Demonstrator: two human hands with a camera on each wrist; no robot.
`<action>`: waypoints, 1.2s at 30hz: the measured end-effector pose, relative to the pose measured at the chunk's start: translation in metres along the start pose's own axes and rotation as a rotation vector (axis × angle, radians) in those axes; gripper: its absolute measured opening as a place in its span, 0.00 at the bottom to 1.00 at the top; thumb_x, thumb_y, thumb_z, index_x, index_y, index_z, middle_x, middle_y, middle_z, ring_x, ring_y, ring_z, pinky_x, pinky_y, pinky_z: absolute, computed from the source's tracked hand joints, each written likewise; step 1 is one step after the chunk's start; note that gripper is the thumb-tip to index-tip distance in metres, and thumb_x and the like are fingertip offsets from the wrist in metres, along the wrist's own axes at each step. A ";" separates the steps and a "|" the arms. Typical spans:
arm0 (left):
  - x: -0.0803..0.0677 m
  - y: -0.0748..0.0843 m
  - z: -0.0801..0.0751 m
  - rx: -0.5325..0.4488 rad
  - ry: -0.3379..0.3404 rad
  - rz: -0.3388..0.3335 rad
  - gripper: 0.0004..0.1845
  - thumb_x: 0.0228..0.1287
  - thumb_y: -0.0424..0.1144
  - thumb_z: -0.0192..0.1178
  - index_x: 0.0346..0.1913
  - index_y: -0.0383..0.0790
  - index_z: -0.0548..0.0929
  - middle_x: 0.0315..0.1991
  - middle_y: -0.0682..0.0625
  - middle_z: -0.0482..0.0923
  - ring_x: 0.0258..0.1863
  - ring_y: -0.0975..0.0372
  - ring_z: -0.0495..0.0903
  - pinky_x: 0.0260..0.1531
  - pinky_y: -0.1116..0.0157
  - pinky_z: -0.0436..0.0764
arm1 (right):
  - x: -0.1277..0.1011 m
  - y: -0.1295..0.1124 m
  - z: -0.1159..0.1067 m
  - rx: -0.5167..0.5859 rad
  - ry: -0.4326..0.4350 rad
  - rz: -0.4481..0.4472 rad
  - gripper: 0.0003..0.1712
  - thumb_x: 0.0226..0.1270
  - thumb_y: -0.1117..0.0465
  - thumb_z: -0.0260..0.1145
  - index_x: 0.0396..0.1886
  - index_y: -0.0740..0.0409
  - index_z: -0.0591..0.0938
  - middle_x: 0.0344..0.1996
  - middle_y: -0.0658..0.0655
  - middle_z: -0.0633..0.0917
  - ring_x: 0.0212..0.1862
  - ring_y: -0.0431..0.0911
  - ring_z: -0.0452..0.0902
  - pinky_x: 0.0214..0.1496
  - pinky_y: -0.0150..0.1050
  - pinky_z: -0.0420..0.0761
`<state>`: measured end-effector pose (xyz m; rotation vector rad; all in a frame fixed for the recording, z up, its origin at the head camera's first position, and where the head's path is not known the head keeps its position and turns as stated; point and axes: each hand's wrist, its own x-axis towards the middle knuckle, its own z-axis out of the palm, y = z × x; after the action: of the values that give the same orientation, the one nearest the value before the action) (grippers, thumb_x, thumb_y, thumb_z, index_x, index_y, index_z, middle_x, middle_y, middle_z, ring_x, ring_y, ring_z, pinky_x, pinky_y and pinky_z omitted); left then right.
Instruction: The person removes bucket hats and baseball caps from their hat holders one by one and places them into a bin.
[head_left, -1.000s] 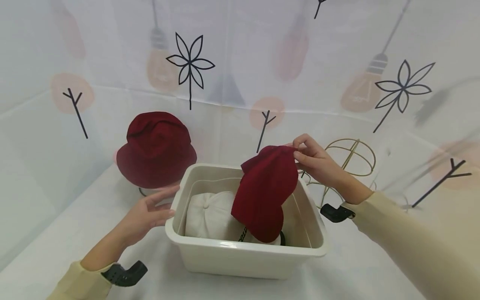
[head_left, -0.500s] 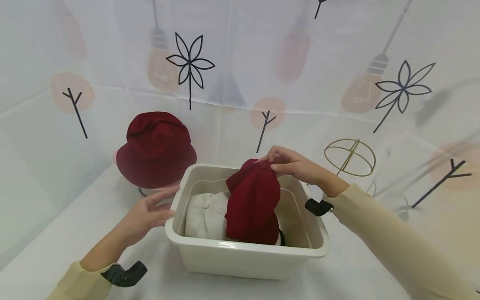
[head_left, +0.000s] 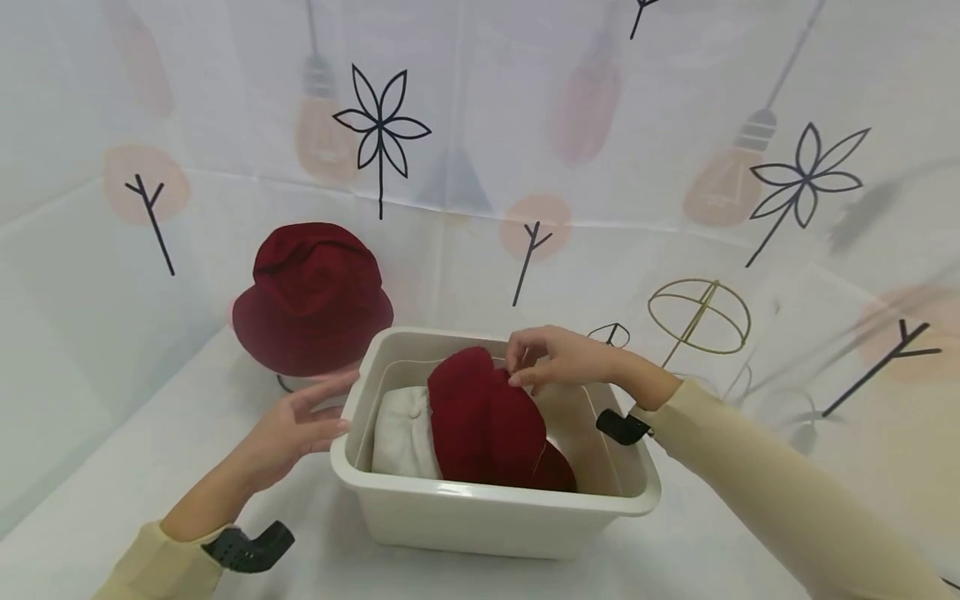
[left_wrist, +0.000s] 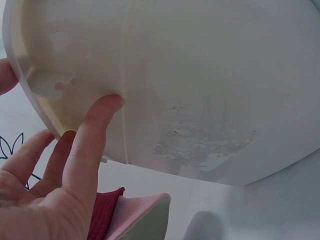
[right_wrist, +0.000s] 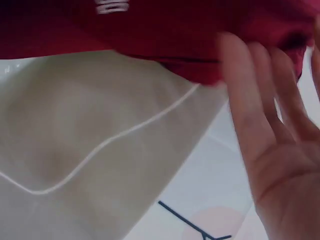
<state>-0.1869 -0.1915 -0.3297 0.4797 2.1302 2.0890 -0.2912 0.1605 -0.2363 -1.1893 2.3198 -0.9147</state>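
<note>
A cream plastic bin (head_left: 487, 521) stands on the white-covered table. In it, a dark red baseball cap (head_left: 480, 425) lies over an off-white cap (head_left: 401, 437), hiding much of it. My right hand (head_left: 562, 358) is at the red cap's upper edge, thumb and fingers a little apart. White lettering and extended fingers (right_wrist: 245, 85) against the red cloth show in the right wrist view. With fingers spread, my left hand (head_left: 296, 429) touches the bin's left rim and outer wall; one fingertip presses the wall (left_wrist: 210, 65) in the left wrist view.
A dark red bucket hat (head_left: 322, 304) sits on a stand behind the bin, to the left. Behind the bin on the right stands a gold wire hat stand (head_left: 701, 315). A patterned white cloth (head_left: 465, 125) hangs at the back.
My right hand has moved left and down, lowering the red cap it was pinching into the bin; its fingers have now loosened. The left hand has stayed at the rim.
</note>
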 end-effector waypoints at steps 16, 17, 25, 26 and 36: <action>-0.002 0.001 -0.002 0.022 0.007 -0.007 0.34 0.61 0.33 0.60 0.69 0.35 0.60 0.69 0.38 0.53 0.55 0.56 0.74 0.46 0.54 0.78 | 0.016 0.008 0.026 -0.063 -0.481 -0.248 0.42 0.57 0.67 0.68 0.69 0.64 0.60 0.70 0.60 0.58 0.70 0.47 0.51 0.66 0.46 0.61; -0.002 0.001 -0.002 0.020 0.008 -0.011 0.34 0.61 0.33 0.60 0.69 0.36 0.60 0.69 0.39 0.54 0.55 0.57 0.74 0.46 0.54 0.78 | 0.019 0.006 0.029 -0.085 -0.485 -0.242 0.42 0.57 0.67 0.68 0.70 0.63 0.59 0.70 0.60 0.57 0.70 0.47 0.50 0.66 0.44 0.61; -0.003 0.001 -0.003 0.012 0.010 -0.013 0.34 0.60 0.32 0.60 0.69 0.35 0.60 0.70 0.39 0.53 0.58 0.51 0.71 0.46 0.52 0.77 | 0.050 -0.001 0.052 -0.206 -0.498 -0.077 0.41 0.59 0.70 0.64 0.71 0.52 0.60 0.70 0.53 0.58 0.71 0.44 0.46 0.64 0.34 0.60; -0.003 0.001 -0.003 0.009 0.009 -0.012 0.34 0.60 0.32 0.60 0.69 0.35 0.60 0.70 0.39 0.52 0.58 0.50 0.71 0.46 0.52 0.77 | 0.054 -0.002 0.055 -0.223 -0.498 -0.046 0.41 0.60 0.70 0.65 0.71 0.49 0.61 0.70 0.52 0.58 0.71 0.43 0.47 0.63 0.32 0.62; 0.000 0.001 -0.001 0.011 0.018 -0.036 0.35 0.60 0.33 0.61 0.69 0.37 0.61 0.69 0.40 0.53 0.58 0.51 0.71 0.47 0.53 0.77 | 0.077 0.003 0.077 -0.144 -0.550 0.345 0.39 0.61 0.69 0.64 0.65 0.28 0.67 0.57 0.46 0.64 0.52 0.42 0.64 0.34 0.38 0.82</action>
<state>-0.1865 -0.1924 -0.3282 0.4224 2.1444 2.0712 -0.2917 0.0701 -0.2966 -0.9021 2.0585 -0.2577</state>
